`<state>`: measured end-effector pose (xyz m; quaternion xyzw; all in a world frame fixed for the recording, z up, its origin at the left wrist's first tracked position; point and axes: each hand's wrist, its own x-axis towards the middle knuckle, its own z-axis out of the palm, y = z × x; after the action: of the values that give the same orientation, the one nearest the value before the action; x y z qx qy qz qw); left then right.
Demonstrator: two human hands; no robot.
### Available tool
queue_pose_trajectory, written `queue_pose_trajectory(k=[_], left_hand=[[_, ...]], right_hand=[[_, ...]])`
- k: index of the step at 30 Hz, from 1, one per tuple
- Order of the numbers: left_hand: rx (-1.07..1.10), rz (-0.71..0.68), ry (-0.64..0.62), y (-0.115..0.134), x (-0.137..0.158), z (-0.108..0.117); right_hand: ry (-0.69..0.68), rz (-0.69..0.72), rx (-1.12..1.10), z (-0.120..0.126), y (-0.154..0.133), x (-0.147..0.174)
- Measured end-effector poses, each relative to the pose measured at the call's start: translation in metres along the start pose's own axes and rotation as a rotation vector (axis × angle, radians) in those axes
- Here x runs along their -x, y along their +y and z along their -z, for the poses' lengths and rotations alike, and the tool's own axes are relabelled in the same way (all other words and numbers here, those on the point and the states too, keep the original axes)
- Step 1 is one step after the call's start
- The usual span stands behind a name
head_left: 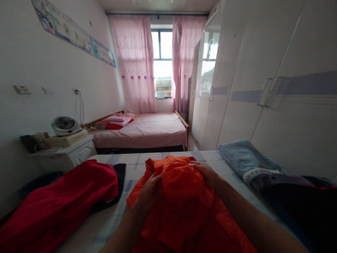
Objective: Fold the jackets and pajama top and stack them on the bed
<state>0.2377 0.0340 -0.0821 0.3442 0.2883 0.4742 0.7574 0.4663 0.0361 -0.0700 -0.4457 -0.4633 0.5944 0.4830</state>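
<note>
An orange hooded jacket point(181, 211) lies on the bed in front of me, its hood bunched up at the far end. My left hand point(152, 189) grips the left side of the hood, its fingers partly hidden in the folds. On the other side, my right hand point(206, 173) holds the hood's upper right edge, the fingertips resting over the fabric. To the left is a red garment point(79, 186) with a black piece point(121, 175) beneath it.
A folded blue-grey checked cloth point(244, 158) and dark clothing point(302, 207) lie on the right. Beyond the near bed point(205, 156) stands a pink-covered bed point(147, 130). A white cabinet point(76, 151) with a fan point(65, 124) is at left, and a wardrobe point(247, 70) at right.
</note>
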Motion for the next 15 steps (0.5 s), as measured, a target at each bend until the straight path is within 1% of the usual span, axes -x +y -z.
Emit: queue_pose_trajectory(k=[1,2,3,5,6,7,8,9,10,11,12,13,14,15], left_hand=[[-0.005,-0.027,0.003,0.002,0.000,0.003],[-0.069,-0.049,0.021,0.003,0.001,0.008],[-0.183,-0.059,0.054,0.002,0.002,0.015],[-0.475,-0.060,0.164,0.000,0.007,0.028],[-0.605,-0.064,0.234,0.000,0.009,0.033],[-0.692,-0.081,0.303,0.001,0.012,0.036],[-0.728,-0.115,0.365,0.003,0.014,0.035],[-0.755,-0.176,0.404,0.007,0.016,0.031],[-0.818,-0.262,0.415,0.011,0.017,0.024],[-0.912,-0.369,0.388,0.015,0.019,0.015],[-1.034,-0.484,0.321,0.017,0.020,0.005],[-1.175,-0.591,0.222,0.017,0.020,-0.005],[-1.319,-0.669,0.104,0.012,0.021,-0.014],[-1.449,-0.696,-0.015,0.005,0.022,-0.021]], right_hand=[[0.019,0.034,0.045,0.002,-0.002,0.003],[0.049,0.065,0.131,0.005,-0.002,0.006],[0.086,0.085,0.246,0.009,0.000,0.009],[0.173,0.086,0.499,0.017,0.008,0.017],[0.223,0.071,0.594,0.020,0.012,0.022],[0.279,0.054,0.639,0.021,0.013,0.026],[0.348,0.063,0.673,0.020,0.012,0.030],[0.426,0.109,0.735,0.016,0.008,0.033],[0.492,0.188,0.820,0.009,0.001,0.035],[0.529,0.294,0.921,0.001,-0.006,0.036],[0.525,0.412,1.035,-0.009,-0.013,0.035],[0.483,0.525,1.149,-0.019,-0.017,0.033],[0.414,0.605,1.249,-0.027,-0.018,0.030],[0.338,0.633,1.322,-0.034,-0.014,0.025]])
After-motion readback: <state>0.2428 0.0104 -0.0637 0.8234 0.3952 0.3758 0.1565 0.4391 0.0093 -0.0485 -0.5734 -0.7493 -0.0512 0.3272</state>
